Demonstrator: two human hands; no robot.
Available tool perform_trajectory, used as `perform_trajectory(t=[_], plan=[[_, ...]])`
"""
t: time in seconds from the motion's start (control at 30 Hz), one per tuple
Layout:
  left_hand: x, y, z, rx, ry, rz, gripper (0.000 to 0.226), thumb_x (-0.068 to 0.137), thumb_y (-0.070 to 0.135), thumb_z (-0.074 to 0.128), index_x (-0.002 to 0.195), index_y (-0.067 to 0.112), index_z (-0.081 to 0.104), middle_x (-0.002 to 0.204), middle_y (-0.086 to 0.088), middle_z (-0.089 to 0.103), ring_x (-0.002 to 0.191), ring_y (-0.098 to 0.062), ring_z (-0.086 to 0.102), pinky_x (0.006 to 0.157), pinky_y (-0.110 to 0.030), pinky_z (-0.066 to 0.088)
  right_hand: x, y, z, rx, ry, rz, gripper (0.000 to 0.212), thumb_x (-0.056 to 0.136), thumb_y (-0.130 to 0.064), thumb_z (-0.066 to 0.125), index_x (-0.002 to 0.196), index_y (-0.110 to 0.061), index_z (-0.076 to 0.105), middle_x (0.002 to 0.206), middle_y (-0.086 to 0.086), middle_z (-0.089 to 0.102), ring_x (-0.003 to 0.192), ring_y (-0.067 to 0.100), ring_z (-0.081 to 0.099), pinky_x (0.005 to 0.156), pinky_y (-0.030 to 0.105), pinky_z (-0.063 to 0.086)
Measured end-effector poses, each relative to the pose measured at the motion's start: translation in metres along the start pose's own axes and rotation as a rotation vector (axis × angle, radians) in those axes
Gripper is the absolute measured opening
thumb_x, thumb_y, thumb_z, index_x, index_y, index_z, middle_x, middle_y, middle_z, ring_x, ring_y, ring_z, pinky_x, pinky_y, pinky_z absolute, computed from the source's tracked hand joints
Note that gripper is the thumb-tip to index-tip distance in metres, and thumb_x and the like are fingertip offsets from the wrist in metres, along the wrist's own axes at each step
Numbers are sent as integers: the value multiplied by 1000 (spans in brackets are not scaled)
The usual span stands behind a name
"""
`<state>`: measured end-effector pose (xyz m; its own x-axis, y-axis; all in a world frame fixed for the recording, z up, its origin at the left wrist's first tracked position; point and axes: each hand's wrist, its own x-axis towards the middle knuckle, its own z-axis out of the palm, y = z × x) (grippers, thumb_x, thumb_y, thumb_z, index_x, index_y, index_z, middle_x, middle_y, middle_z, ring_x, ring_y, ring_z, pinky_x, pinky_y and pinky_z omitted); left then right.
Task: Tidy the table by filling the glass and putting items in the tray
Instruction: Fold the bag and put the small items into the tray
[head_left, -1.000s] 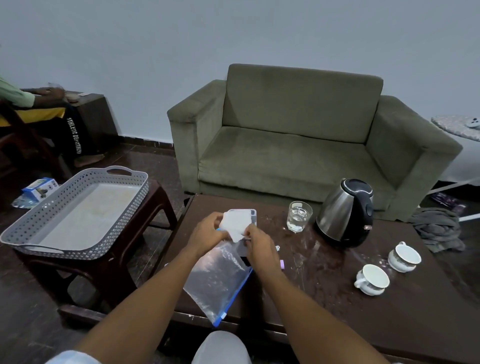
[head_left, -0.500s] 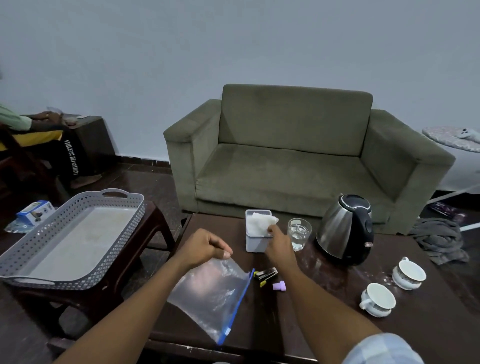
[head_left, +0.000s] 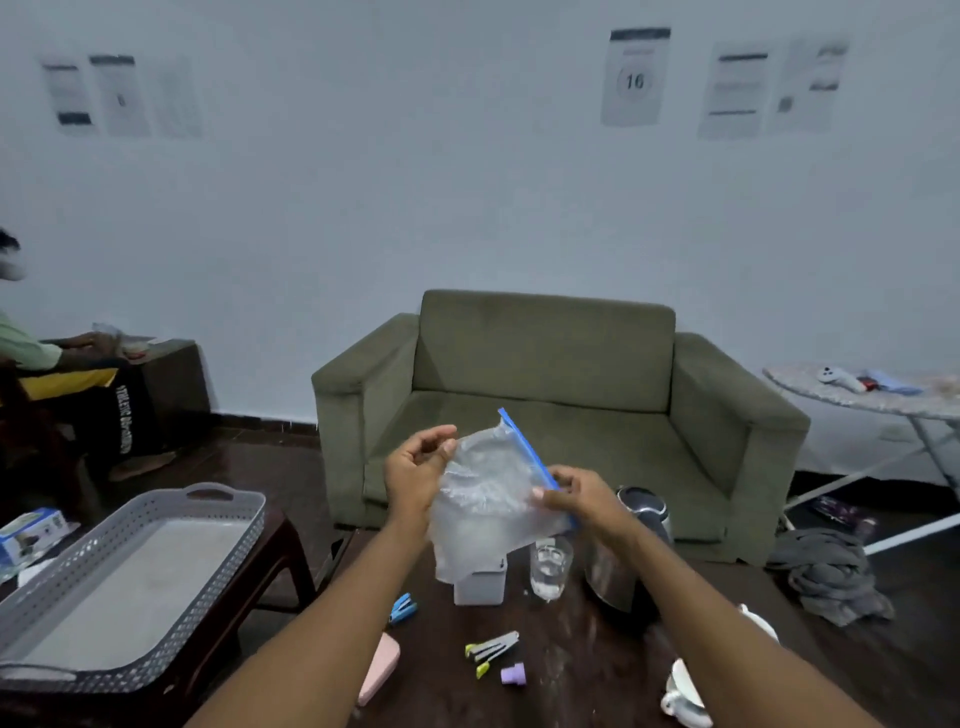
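**Clear zip bag held up over the dark coffee table**

Pale blue-grey wall with printed sheets taped to it backs an olive-green fabric sofa (head_left: 545, 415), and in front of the sofa stands the dark brown wooden coffee table (head_left: 571, 670) that everything else is placed against. Above the table's far edge, the person holds a clear plastic zip bag with a blue seal strip (head_left: 488, 493) in the air. The left hand (head_left: 415, 470) is curled at the bag's left edge, thumb and fingertips close together; whether they actually pinch the film cannot be told. The right hand (head_left: 576, 493) is closed on the blue strip, thumb and fingers pressed together on it.

On the table below the bag sits a small white square plastic box (head_left: 480, 584), partly hidden by the hanging film. Just right of it stands a clear drinking glass (head_left: 550, 566) with water in its lower part, and beyond that a stainless steel electric kettle with a black lid (head_left: 623, 561), partly behind the right forearm. Nearer the table's front lie a blue clip (head_left: 402, 608), a pink flat case (head_left: 382, 670), grey clips with yellow-green tips (head_left: 491, 652) and a small purple cap (head_left: 513, 674). White ceramic cups (head_left: 685, 691) sit at the table's right front.

Left of the table, a grey perforated plastic tray with handles (head_left: 218, 506) rests on a low brown stool.
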<state>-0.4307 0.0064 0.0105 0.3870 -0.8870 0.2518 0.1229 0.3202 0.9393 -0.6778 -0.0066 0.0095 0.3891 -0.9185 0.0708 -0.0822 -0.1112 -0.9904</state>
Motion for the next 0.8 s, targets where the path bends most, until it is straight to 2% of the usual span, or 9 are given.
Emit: perform_trajectory(t=[0.13, 0.23, 0.3, 0.37, 0.43, 0.53, 0.63, 0.7, 0.8], plan=[[-3, 42, 35, 87, 19, 118, 21, 85, 21, 80, 104, 25, 76, 97, -2, 78, 102, -30, 74, 94, -43, 60, -3, -71, -43, -476, 122, -157, 17, 84, -3, 81, 94, -17, 80, 79, -8, 77, 70, 5, 65, 72, 27, 52], [-7, 80, 60, 354, -177, 368, 59, 74, 51, 83, 128, 35, 65, 114, 14, 73, 114, -7, 67, 101, -30, 52, -8, -116, -61, -660, 101, -220, 20, 80, -13, 85, 94, -26, 81, 82, -5, 80, 73, 4, 67, 73, 28, 53], [-5, 103, 81, 600, -347, 488, 68, 68, 59, 82, 131, 39, 64, 124, 21, 68, 120, 2, 61, 110, -32, 44, -12, -134, -67, -717, 99, -234, 26, 78, -12, 88, 93, -31, 79, 79, -11, 80, 71, -2, 68, 72, 23, 53], [-1, 118, 100, 725, -407, 521, 54, 65, 51, 83, 116, 37, 74, 107, 20, 72, 105, 2, 66, 105, -40, 48, -16, -147, -69, -691, 174, -276, 30, 77, -11, 90, 95, -32, 76, 77, -13, 79, 69, -3, 65, 71, 21, 51], [2, 128, 111, 659, -392, 478, 30, 68, 28, 89, 97, 27, 82, 86, 14, 74, 83, -3, 68, 87, -37, 55, -20, -151, -74, -591, 301, -315, 32, 76, -14, 91, 101, -26, 75, 86, -3, 80, 76, 6, 68, 75, 26, 55], [3, 134, 116, 515, -339, 330, 19, 68, 15, 93, 82, 20, 82, 83, 5, 77, 76, -11, 67, 75, -34, 57, -32, -151, -82, -340, 438, -299, 36, 76, -16, 90, 107, -22, 73, 95, 7, 79, 91, 27, 77, 80, 41, 65], [3, 138, 120, 588, -323, 299, 35, 57, 34, 93, 88, 34, 75, 105, 9, 72, 100, -12, 65, 88, -32, 48, -40, -148, -88, -260, 539, -320, 25, 79, -12, 87, 99, -18, 75, 88, 9, 81, 81, 24, 78, 78, 40, 64], [-3, 143, 126, 740, -317, 473, 39, 55, 57, 84, 91, 48, 72, 117, 17, 65, 117, -7, 57, 104, -42, 41, -43, -150, -87, -258, 557, -326, 18, 80, -7, 86, 93, -13, 75, 83, 9, 81, 71, 15, 75, 69, 31, 60], [-14, 158, 140, 887, -274, 728, 30, 71, 66, 74, 91, 45, 78, 127, 20, 58, 132, -1, 43, 112, -47, 25, -44, -158, -80, -260, 521, -346, 14, 81, -5, 86, 87, -8, 74, 80, 14, 80, 66, 15, 73, 63, 26, 57]])
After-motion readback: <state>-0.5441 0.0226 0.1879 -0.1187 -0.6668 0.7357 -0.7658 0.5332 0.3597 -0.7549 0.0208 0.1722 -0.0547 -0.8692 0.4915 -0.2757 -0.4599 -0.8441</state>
